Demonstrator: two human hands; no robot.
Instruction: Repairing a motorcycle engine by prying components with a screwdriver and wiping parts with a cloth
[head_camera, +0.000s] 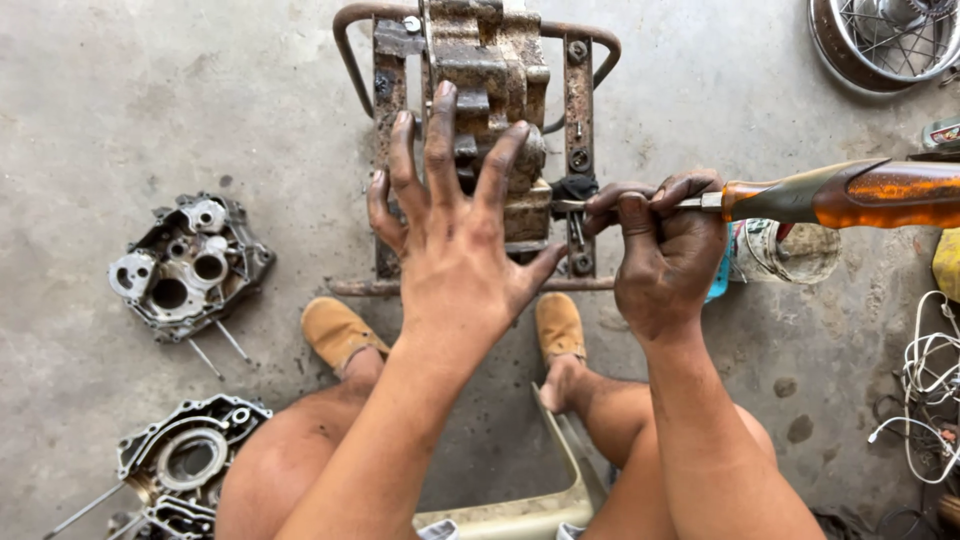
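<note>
Left hand (455, 235): spread flat on engine block (495, 90) | right hand (665, 255): clamped on screwdriver (830, 195), tip at stand (580, 130), probably a bolt | two covers (190, 265) already laid off on floor (120, 100); block not yet freed.

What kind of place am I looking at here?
Most likely a small motorcycle repair workshop, with work done low over a bare concrete floor. Engine case halves lie on it, a spoked wheel sits in the corner, and the right hand holds a screwdriver.

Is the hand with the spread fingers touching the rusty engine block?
Cannot tell. In the head view the left hand is spread open over the rusty engine block, hiding whether the palm or fingertips press on it or hover.
</note>
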